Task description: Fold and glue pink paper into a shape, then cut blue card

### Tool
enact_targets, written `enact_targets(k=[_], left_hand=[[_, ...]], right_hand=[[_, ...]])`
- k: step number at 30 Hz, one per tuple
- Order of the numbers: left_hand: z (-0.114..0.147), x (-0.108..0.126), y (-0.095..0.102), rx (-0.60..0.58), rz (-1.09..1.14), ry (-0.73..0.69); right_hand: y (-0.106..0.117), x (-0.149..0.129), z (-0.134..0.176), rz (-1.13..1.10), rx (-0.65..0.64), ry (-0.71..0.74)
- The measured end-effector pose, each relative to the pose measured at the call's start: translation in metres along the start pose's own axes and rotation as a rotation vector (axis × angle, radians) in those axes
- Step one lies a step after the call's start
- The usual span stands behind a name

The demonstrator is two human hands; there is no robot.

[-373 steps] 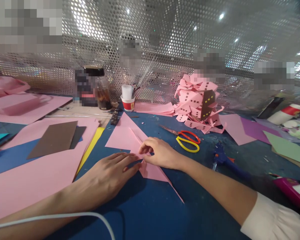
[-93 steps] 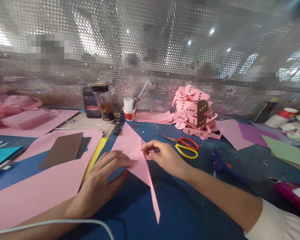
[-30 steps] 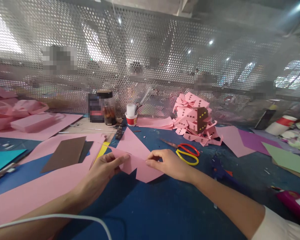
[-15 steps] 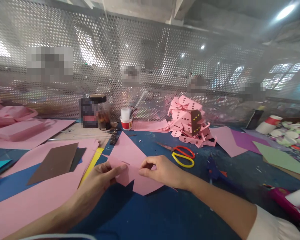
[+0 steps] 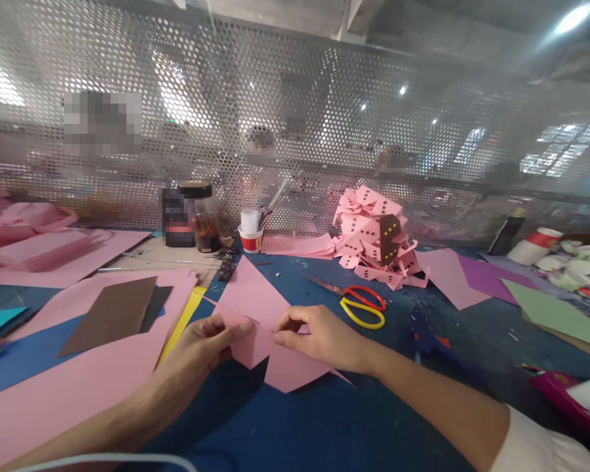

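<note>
Pink paper (image 5: 255, 288), with angular edges and a notch along its near side, is in front of me over the blue table. My left hand (image 5: 204, 344) pinches the left part of it between thumb and fingers. On the other side my right hand (image 5: 319, 337) has thumb and fingertips closed on the paper's right part. A thin pink strip pokes out below the right wrist. Whether this is one sheet or several overlapping pieces I cannot tell. Scissors (image 5: 362, 318) with red and yellow handles lie just beyond my right hand, blades pointing left.
Behind the scissors stands a heap of dotted pink paper pieces (image 5: 368, 229). A paper cup (image 5: 250, 239), a dark-lidded jar (image 5: 196, 216) and a perforated metal screen (image 5: 295, 98) are at the back. Pink sheets (image 5: 78, 413) cover the left; a blue glue gun (image 5: 430, 341) lies right.
Both hands keep their pinch on the pink paper. Its near edge has dipped slightly, and more of the thin strip shows below my right wrist. The whole view has shifted a little.
</note>
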State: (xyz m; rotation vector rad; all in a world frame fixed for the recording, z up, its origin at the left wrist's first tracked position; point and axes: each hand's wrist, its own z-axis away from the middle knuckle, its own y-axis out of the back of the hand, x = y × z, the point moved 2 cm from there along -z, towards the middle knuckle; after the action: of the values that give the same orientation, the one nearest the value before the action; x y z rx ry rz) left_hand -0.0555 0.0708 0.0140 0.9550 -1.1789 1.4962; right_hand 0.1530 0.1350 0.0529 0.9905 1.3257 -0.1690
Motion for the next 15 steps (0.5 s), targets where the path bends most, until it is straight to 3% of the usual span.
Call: enact_targets(k=[15], left_hand=[[0.004, 0.011, -0.009, 0.0, -0.013, -0.05]], right_hand=[[0.001, 0.0, 0.0, 0.021, 0.037, 0.033]])
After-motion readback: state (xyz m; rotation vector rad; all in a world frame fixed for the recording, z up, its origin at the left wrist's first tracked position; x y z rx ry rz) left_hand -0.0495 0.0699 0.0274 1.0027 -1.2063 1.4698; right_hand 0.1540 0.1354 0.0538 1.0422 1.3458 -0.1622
